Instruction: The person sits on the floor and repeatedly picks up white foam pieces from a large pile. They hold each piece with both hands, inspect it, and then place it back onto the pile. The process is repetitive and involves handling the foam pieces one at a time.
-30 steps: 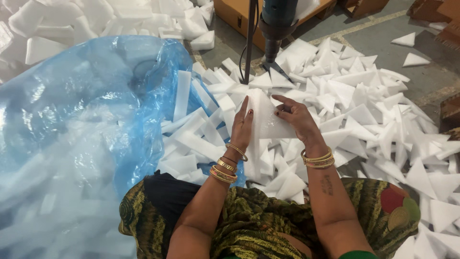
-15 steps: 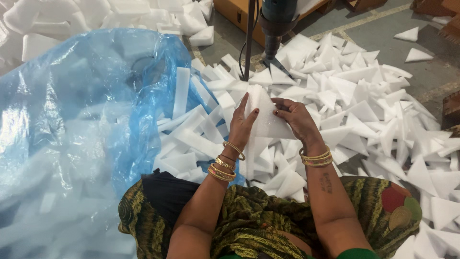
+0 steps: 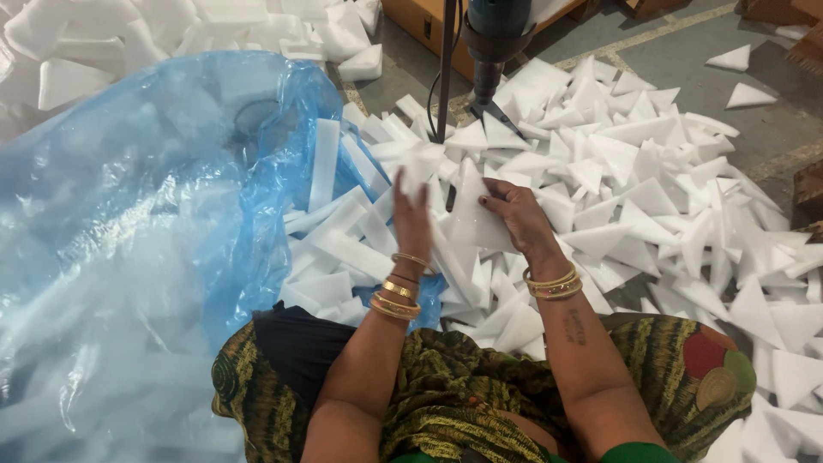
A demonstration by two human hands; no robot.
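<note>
Over foam pile, right hand point(image 3: 517, 214) gripping foam triangle point(image 3: 474, 219)

Grey concrete floor point(image 3: 686, 51) with faint yellowish painted lines, visible toward 1 to 2 o'clock. Wooden crate or pallet edge point(image 3: 429, 21) at 12 o'clock, brown. A dark pole point(image 3: 446, 69) stands upright at 12 o'clock, with a teal-bodied machine part point(image 3: 493, 34) hanging just beside it. More brown wooden pieces point(image 3: 806, 193) at 3 o'clock and in the 1 o'clock corner. White foam blocks point(image 3: 86, 51) piled at 10 to 11 o'clock. Light even, soft shadows.
</note>
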